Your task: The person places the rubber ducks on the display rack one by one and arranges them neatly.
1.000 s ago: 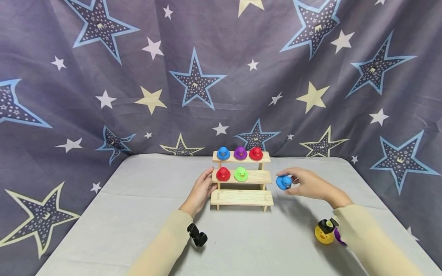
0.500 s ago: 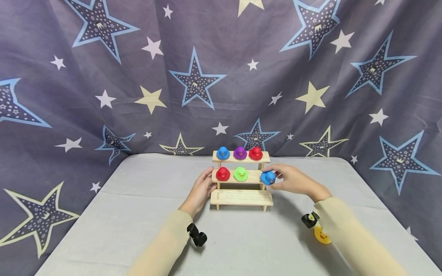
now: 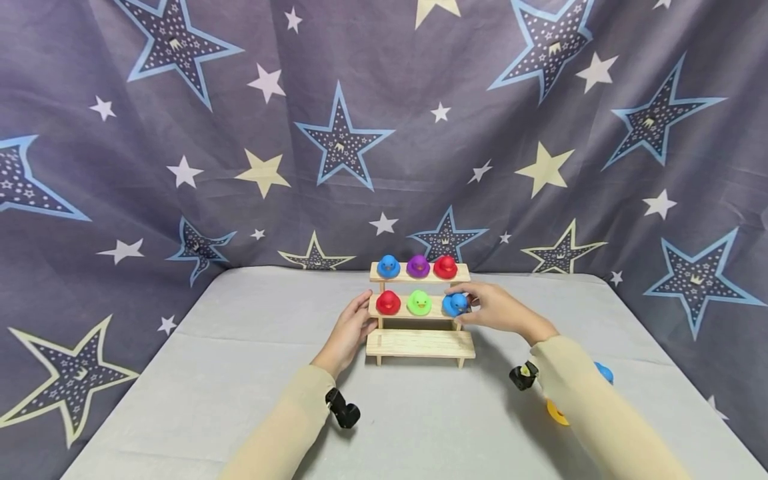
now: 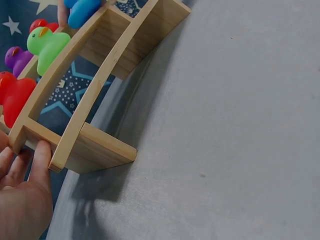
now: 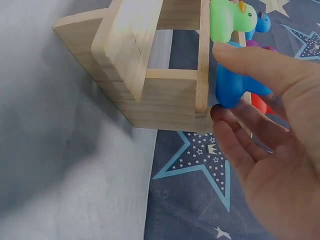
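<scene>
A three-step wooden display stand (image 3: 420, 343) stands on the table, and my left hand (image 3: 349, 331) grips its left side at the middle step. In the left wrist view, that hand's fingers (image 4: 41, 162) touch the stand's side. My right hand (image 3: 501, 309) holds a blue rubber duck (image 3: 454, 305) at the right end of the middle step; the right wrist view has the thumb and fingers around this blue duck. Beside it on that step sit a green duck (image 3: 419, 303) and a red duck (image 3: 388, 303). The top step bears a blue duck (image 3: 388, 267), a purple duck (image 3: 418, 267) and another red duck (image 3: 445, 267).
Near the right forearm, a yellow duck (image 3: 557, 413) and another blue duck (image 3: 603, 372) show partly, hidden by the sleeve. The grey tabletop (image 3: 240, 373) reaches back to a star-patterned curtain (image 3: 384, 133). Each wrist carries a black camera.
My right hand has brought the blue duck leftward from beside the stand onto the right end of the middle step. The left hand has stayed at the stand's side.
</scene>
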Motion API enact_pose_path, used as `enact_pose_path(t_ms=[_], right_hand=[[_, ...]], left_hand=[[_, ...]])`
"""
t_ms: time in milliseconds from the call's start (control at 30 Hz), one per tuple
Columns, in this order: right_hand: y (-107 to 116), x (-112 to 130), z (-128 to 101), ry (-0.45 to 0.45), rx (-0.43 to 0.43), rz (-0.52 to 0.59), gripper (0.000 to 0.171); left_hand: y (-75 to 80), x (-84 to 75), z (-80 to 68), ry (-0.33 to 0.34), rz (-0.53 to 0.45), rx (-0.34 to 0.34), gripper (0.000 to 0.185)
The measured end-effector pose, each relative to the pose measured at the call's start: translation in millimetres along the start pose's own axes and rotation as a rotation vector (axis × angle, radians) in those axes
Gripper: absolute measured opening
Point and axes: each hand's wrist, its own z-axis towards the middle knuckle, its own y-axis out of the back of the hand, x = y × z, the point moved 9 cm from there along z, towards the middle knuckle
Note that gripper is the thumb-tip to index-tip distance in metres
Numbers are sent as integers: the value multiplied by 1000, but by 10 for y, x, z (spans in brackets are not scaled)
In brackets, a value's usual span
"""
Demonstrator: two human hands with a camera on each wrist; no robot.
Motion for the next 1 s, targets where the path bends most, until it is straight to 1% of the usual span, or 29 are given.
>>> enact_pose_path(t_ms=[233,567,767,1000], right_hand=[[-28,-69,15,-46,16,1,57],[-28,-63,32,-30,-2,27,56],[-33,-75,32,-39,-14,27,55],[-44,-84,22,-41,-27,48,53]], left_hand=[[-3,-5,-6,4,-4,-3,60],[-2,1,-1,5,7,-6,59],[-5,-9,-2,-2,11,0,59],[8,13,7,15,-10,-12,60]])
